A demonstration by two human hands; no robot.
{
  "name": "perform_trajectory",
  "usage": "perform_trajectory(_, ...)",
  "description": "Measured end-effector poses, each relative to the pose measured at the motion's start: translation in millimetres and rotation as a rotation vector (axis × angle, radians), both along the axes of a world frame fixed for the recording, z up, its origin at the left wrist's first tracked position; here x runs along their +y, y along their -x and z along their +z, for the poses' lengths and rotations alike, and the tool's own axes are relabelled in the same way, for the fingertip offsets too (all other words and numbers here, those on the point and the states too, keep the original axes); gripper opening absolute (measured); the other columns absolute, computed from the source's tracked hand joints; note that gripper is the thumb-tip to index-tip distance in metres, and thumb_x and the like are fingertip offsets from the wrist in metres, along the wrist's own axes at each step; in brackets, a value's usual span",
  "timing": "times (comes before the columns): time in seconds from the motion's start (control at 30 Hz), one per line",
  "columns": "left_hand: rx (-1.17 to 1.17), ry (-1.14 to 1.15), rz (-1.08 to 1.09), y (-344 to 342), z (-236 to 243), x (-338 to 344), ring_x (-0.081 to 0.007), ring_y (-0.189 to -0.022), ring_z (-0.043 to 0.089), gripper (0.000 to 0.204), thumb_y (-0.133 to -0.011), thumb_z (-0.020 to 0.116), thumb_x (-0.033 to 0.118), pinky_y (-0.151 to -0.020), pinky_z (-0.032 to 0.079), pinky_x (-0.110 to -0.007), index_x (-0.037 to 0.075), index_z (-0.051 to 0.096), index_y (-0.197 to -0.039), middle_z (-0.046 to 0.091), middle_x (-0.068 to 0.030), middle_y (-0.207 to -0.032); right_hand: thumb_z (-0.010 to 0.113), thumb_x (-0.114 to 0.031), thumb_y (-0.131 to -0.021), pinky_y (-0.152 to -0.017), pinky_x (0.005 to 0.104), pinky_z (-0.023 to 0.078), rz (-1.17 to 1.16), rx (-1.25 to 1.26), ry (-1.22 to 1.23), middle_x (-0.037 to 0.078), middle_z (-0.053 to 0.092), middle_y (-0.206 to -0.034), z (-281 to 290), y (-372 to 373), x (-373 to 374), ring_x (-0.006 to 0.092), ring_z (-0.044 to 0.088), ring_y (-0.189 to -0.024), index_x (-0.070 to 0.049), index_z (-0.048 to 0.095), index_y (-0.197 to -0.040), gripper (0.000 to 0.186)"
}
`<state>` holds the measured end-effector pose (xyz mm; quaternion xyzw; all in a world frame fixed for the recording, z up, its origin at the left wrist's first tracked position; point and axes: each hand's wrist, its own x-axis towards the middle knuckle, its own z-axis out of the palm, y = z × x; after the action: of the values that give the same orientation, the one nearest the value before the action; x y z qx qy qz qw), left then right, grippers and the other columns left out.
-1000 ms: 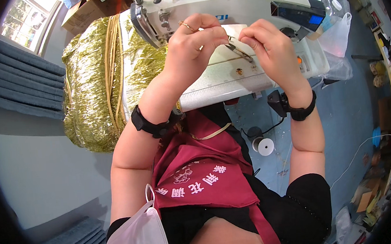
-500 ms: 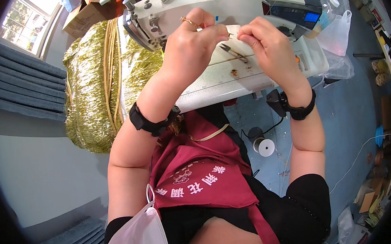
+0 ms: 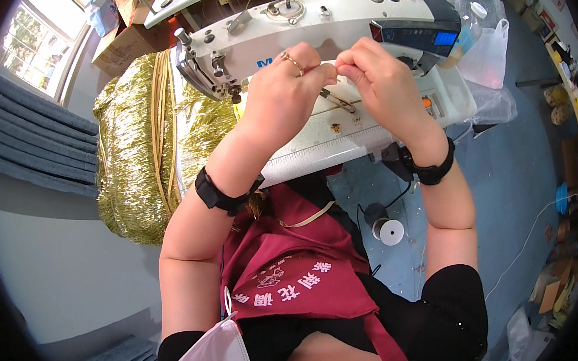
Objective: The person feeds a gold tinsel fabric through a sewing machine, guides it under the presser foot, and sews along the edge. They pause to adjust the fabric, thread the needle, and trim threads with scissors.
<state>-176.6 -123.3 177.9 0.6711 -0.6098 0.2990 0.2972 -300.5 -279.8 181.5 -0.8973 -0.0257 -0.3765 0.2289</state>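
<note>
Threading looks under way: left hand (image 3: 283, 94) and right hand (image 3: 379, 83) meet in front of the white sewing machine (image 3: 331, 23), fingers pinched on something too fine to see, probably thread; steady guidance needed next

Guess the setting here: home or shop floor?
Most likely a small sewing workshop. An industrial sewing machine stands under both hands, a big pile of gold tinsel fabric lies beside it, and a thread spool sits on the blue floor amid cardboard boxes.
</note>
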Motion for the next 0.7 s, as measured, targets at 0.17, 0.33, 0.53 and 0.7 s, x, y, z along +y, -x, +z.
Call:
perform_trajectory(0.17, -0.018, 0.008, 0.01, -1.5, 1.5, -5.5, -0.0199, -0.074, 0.063, 0.009, -0.08, 0.081, 0.014, -0.062, 0.054, -0.034, 0.015, 0.075, -0.087, 0.058, -0.0012, -0.089, 0.067, -0.008, -0.096, -0.066, 0.0357, 0.051, -0.028, -0.024, 0.005, 0.009, 0.062, -0.09, -1.0, 6.4, -1.7, 0.03, 0.064, -0.076, -0.003, 0.066, -0.1, 0.006)
perform_trajectory(0.33, 0.136, 0.076, -0.07, -10.7, 12.3, -7.9, -0.0236, -0.082, 0.069, 0.009, -0.083, 0.078, 0.006, -0.069, 0.057, -0.034, 0.008, 0.075, -0.091, 0.069, -0.0044, -0.097, 0.073, -0.015, -0.091, -0.065, 0.0386, 0.053, 0.009, -0.075, -0.202, 0.008, 0.066, -0.089, 4.6, 4.1, -2.4, 0.0284, 0.067, -0.074, -0.008, 0.069, -0.101, 0.013)
perform_trajectory(0.53, 0.182, 0.167, -0.071, -43.0, 32.8, -17.7, -0.0303, -0.084, 0.071, 0.012, -0.083, 0.073, -0.002, -0.074, 0.058, -0.037, 0.005, 0.072, -0.093, 0.074, -0.008, -0.095, 0.075, -0.017, -0.089, -0.064, 0.0369, 0.052, -0.044, -0.208, 0.111, 0.006, 0.067, -0.081, 20.8, -36.9, -14.8, 0.0257, 0.067, -0.075, -0.011, 0.074, -0.104, 0.016)
perform_trajectory(0.7, 0.024, 0.138, 0.041, -75.2, 48.0, -28.6, -0.0263, -0.081, 0.071, 0.008, -0.087, 0.074, 0.006, -0.074, 0.057, -0.035, 0.006, 0.072, -0.095, 0.074, -0.007, -0.092, 0.075, -0.017, -0.088, -0.068, 0.0366, 0.055, -0.055, -0.327, 0.223, 0.005, 0.068, -0.081, 28.7, -83.7, -30.2, 0.0248, 0.068, -0.079, -0.011, 0.075, -0.099, 0.013)
